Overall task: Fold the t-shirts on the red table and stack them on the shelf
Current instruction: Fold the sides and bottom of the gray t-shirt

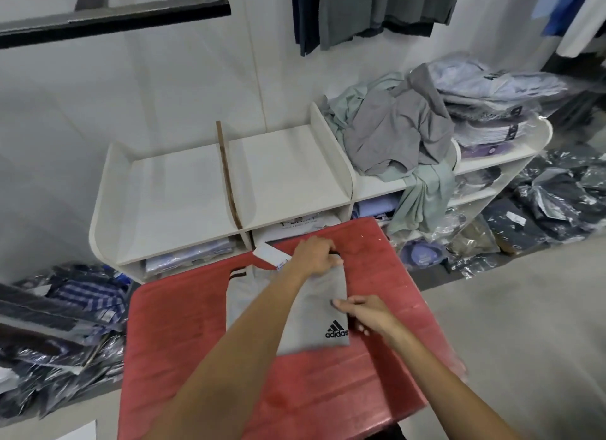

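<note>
A light grey t-shirt [311, 321] with a black adidas logo lies partly folded on the red table [183, 334]. My left hand [314, 256] grips its far end near the collar, fingers closed on the cloth. My right hand [364, 311] pinches the shirt's right edge just above the logo. A white tag [270, 255] pokes out beside my left hand. The white shelf [183, 190] stands just beyond the table, its two left top bays bare. A heap of unfolded grey and mint t-shirts [393, 134] lies on the shelf's right part.
Bagged shirts are stacked at the shelf's far right [488, 105] and in its lower compartments. More bagged clothes cover the floor on the left [65, 315] and right [541, 206]. Dark garments hang on the wall above [370, 10].
</note>
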